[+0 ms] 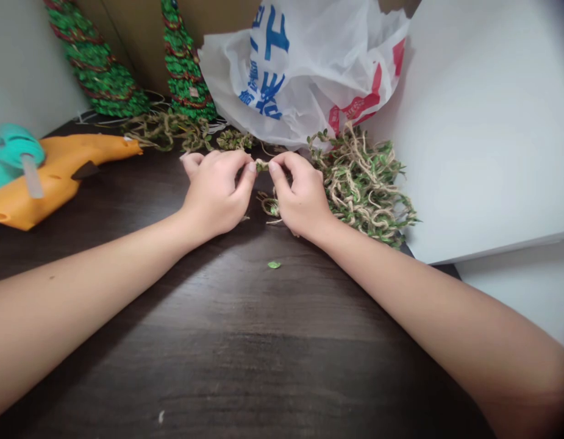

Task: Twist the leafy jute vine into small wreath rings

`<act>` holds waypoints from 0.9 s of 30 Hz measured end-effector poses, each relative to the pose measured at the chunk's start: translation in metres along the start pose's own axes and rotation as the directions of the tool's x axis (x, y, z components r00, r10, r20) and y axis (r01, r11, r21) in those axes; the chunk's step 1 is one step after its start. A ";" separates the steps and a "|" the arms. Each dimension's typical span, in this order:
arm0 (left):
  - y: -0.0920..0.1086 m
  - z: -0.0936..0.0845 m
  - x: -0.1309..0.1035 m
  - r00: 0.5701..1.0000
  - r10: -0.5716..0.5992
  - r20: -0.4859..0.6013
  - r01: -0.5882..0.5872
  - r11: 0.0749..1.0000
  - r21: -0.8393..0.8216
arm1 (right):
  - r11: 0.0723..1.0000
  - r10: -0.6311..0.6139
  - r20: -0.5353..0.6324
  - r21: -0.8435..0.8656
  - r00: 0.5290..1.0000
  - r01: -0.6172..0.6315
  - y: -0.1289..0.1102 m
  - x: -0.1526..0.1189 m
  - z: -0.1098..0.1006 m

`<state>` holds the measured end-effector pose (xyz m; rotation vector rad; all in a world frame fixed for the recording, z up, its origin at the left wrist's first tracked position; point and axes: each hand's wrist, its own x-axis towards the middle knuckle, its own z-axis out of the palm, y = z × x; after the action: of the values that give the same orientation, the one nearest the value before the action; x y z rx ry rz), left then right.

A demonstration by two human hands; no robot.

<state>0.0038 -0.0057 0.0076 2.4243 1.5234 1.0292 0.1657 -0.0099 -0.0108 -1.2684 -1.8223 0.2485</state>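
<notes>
At upper center of the frame, the left hand (220,192) and right hand (302,192) pinch leafy twine (262,165) between them. Likely light and limp, with fragile leaves, it is best held between leaves. The 2 hands hide all but a short piece; any link to the tangled pile (364,183) at right is unclear.

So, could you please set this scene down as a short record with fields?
Hands: left hand and right hand pinch a leafy twine piece between them
Beside right hand: tangled leafy twine heap
Surface: dark table
Nearer the person: loose green leaf
Left side: orange tool
Behind: white plastic bag, two green trees
</notes>
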 end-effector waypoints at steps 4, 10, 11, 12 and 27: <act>0.002 -0.002 -0.003 0.984 0.156 0.081 -0.152 0.987 -0.051 | 0.996 0.031 -0.016 0.090 0.999 -0.029 0.003 0.002 0.000; 0.000 -0.003 -0.001 0.997 0.076 -0.010 -0.076 0.991 -0.108 | 0.998 -0.061 0.054 0.036 0.997 0.059 -0.001 -0.001 -0.001; 0.000 -0.004 0.000 0.998 0.056 -0.021 -0.058 0.992 -0.116 | 0.996 -0.091 0.063 0.029 0.994 0.089 -0.003 -0.002 -0.001; -0.001 -0.003 0.000 0.999 0.040 -0.030 -0.043 0.992 -0.121 | 0.994 -0.112 0.072 0.024 0.991 0.111 -0.004 -0.003 -0.002; 0.002 -0.003 -0.003 0.983 0.162 0.082 -0.158 0.986 -0.043 | 0.996 -0.091 0.123 -0.012 0.988 0.093 0.001 -0.001 0.001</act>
<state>0.0034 -0.0097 0.0092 2.5644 1.2905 0.9567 0.1651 -0.0096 -0.0125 -1.2000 -1.9864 0.2643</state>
